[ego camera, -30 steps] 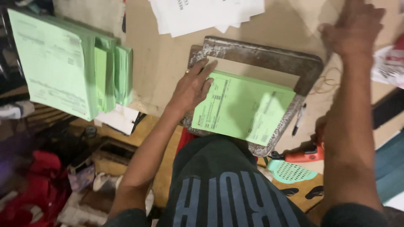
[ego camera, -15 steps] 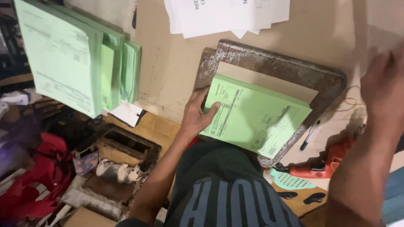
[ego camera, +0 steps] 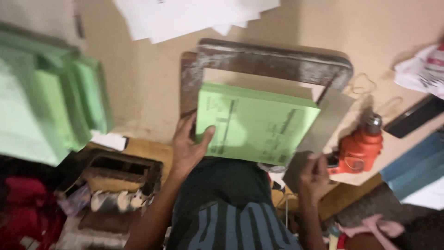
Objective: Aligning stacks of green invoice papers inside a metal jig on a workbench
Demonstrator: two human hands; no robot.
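left hand [ego camera: 187,148] grasping green booklet [ego camera: 256,122], right hand [ego camera: 314,176] gripping grey card [ego camera: 323,125]

White sheets [ego camera: 194,16] are being seen spread at the desk's [ego camera: 148,83] far edge. Green stacks [ego camera: 51,102] are being kept at the left side, blurred. An orange tool [ego camera: 358,148] is being rested on the desk at the right, with a dark flat object [ego camera: 414,116] lying beyond it and a white bag [ego camera: 423,69] farther off. Blue sheets [ego camera: 414,169] are being shown at the right edge. Below the desk on the left, an open box [ego camera: 115,178] is being crowded by red cloth [ego camera: 25,208].
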